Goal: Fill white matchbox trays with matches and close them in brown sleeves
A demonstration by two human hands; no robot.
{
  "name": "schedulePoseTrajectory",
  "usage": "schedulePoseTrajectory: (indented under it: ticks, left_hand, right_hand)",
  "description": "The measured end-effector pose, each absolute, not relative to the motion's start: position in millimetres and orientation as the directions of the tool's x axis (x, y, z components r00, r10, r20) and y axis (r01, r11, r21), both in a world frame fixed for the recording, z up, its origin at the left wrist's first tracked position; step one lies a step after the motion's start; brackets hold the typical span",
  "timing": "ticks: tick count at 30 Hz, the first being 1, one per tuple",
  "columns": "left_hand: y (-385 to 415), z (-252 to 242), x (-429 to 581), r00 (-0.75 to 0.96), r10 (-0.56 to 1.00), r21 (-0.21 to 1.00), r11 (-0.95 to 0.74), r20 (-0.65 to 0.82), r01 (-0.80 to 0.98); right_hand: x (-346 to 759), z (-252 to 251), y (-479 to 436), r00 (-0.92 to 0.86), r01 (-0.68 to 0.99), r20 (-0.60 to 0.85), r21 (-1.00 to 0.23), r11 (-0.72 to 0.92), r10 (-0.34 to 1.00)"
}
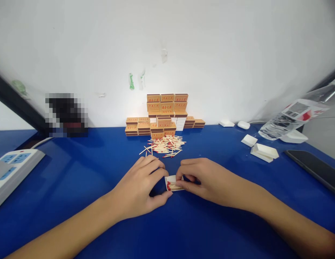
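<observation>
A small white matchbox tray [171,178] lies on the blue table, with red-tipped matches [173,186] inside it. My left hand [141,183] steadies the tray's left end, thumb at the near corner and index finger at the far one. Over the tray's right part, my right hand [201,178] has thumb and fingers pinched together on the matches, hiding that end. Just beyond my hands is a loose heap of matches [168,144], heads pointing various ways. Behind the heap stand stacked orange-brown matchboxes [166,107] against the wall.
Several empty white trays [264,151] lie at the right, near a tilted clear plastic bottle [280,117] and a black phone [315,169]. A white power strip [18,172] sits at the left edge. A blurred dark object [67,115] stands at the back left.
</observation>
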State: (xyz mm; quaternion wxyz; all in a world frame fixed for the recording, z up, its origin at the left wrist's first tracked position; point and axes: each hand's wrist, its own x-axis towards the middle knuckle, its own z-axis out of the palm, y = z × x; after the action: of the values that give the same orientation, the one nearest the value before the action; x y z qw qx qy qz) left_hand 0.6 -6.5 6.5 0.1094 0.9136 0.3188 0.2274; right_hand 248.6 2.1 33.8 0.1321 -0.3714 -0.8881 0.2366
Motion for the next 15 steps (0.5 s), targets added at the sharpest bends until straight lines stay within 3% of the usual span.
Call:
schedulePoseTrajectory:
  ticks: [3, 6, 9, 15]
  left_hand:
    - [-6, 5, 0, 0.69, 0.631, 0.338, -0.775, 0.355, 0.535]
    - [-6, 4, 0, 0.695, 0.624, 0.326, -0.781, 0.357, 0.533]
    - [-5, 4, -1, 0.697, 0.617, 0.321, -0.786, 0.364, 0.528]
    - [-4, 3, -1, 0.683, 0.635, 0.311, -0.772, 0.36, 0.554]
  right_hand:
    - [253, 32, 16, -0.635, 0.611, 0.123, -0.525, 0.593, 0.763]
    - [257, 23, 38, -0.564, 0.668, 0.207, -0.455, 0.589, 0.799]
    - [259, 13, 58, -0.558, 0.715, 0.172, -0.396, 0.576, 0.812]
    - [266, 20, 58, -0.603, 0.714, 0.072, -0.396, 0.577, 0.795]
